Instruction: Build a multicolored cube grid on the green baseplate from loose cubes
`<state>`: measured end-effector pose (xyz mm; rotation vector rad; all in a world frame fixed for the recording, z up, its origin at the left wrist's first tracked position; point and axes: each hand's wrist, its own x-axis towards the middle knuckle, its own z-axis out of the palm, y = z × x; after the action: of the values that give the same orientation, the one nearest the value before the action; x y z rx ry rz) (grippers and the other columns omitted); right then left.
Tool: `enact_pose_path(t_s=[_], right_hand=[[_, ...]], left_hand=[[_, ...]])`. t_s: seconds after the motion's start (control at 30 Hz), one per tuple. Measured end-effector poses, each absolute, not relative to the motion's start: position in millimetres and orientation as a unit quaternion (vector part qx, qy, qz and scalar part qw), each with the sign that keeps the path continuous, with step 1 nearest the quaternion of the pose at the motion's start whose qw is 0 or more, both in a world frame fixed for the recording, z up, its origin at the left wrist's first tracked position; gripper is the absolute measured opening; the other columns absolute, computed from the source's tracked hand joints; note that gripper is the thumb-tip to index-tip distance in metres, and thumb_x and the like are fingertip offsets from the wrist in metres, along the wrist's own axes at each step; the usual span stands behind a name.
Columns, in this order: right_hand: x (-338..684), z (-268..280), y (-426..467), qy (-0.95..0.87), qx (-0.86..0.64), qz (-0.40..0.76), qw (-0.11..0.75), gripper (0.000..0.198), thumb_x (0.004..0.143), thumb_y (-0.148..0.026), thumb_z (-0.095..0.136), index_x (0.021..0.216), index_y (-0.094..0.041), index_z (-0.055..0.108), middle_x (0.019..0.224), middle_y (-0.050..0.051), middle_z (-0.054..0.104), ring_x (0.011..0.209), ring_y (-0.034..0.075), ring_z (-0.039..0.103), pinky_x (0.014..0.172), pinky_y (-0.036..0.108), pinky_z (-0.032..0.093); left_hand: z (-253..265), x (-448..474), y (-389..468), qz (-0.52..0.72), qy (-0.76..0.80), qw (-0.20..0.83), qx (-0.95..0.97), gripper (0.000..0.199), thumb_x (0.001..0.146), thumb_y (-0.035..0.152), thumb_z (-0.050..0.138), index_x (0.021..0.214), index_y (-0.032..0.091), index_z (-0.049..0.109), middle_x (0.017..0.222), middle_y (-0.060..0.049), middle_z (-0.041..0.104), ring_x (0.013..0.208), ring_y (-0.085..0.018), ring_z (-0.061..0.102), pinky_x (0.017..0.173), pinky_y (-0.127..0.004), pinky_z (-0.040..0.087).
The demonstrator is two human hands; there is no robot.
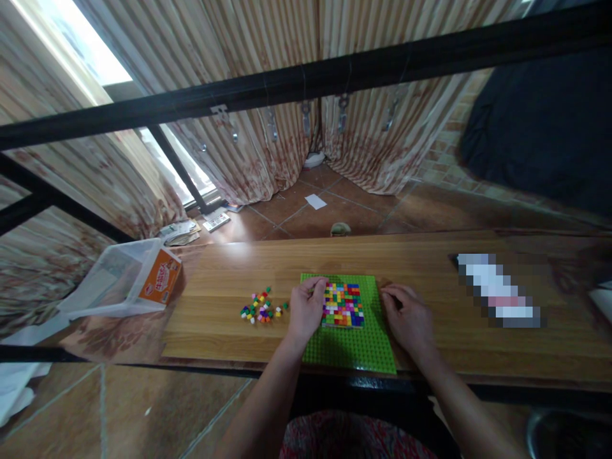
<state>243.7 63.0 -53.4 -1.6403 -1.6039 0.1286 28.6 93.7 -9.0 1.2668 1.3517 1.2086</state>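
A green studded baseplate [351, 352] lies on the wooden table in front of me. On its upper part sits a block of many-coloured toy bricks [343, 306], packed in close rows. My left hand [306, 309] is closed over the plate's left side, thumb and fingertips pinched at the block's upper left corner. Whatever it pinches is too small to make out. Beside the plate's right edge, my right hand [410, 317] rests with its fingers curled and closed; their inside is hidden. Loose small bricks [262, 309] lie in a scattered heap left of my left hand.
A clear plastic box [129, 280] with an orange label stands at the table's left end. Toward the right of the wooden table [229, 268] lies a blurred-out flat object [497, 290]. A black metal bar [287, 88] with hanging clips crosses before the curtains.
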Motion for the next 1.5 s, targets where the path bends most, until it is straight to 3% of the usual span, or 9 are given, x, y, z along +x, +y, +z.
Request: enact_pose_path(t_s=[0.27,0.9,1.2,1.5], right_hand=[[244,-53,64,-0.639,-0.648,0.056,0.411,0.023,0.087,-0.032,0.048,0.082,-0.019,0.067,0.090,0.008,0.067,0.085,0.021,0.060,0.080,0.036,0.047],[243,-54,64,-0.636,-0.649,0.059,0.412,0.023,0.087,-0.031,0.048,0.084,-0.019,0.067,0.091,0.008,0.067,0.086,0.021,0.060,0.081,0.037,0.048],[243,-53,64,-0.635,-0.656,0.063,0.403,0.023,0.087,-0.030,0.048,0.086,-0.018,0.067,0.092,0.009,0.067,0.088,0.021,0.060,0.082,0.037,0.047],[243,-54,64,-0.633,-0.651,0.063,0.413,0.023,0.087,-0.031,0.047,0.084,-0.019,0.067,0.091,0.009,0.067,0.086,0.021,0.060,0.081,0.037,0.047]], left_hand=[[-10,33,94,0.495,0.554,0.422,0.520,0.021,0.081,0.029,0.054,0.079,0.016,0.071,0.076,-0.002,0.070,0.072,-0.015,0.061,0.065,-0.023,0.044],[-8,41,93,0.503,0.544,0.510,0.437,0.025,0.079,0.034,0.052,0.077,0.016,0.069,0.063,0.002,0.061,0.057,-0.011,0.052,0.054,-0.020,0.040],[-10,44,94,0.514,0.565,0.464,0.450,0.025,0.079,0.030,0.051,0.077,0.016,0.071,0.069,0.000,0.065,0.066,-0.013,0.056,0.062,-0.022,0.042],[-2,38,88,0.500,0.542,0.510,0.443,0.037,0.085,0.041,0.045,0.084,0.015,0.071,0.069,-0.001,0.065,0.064,-0.013,0.057,0.062,-0.023,0.044]])
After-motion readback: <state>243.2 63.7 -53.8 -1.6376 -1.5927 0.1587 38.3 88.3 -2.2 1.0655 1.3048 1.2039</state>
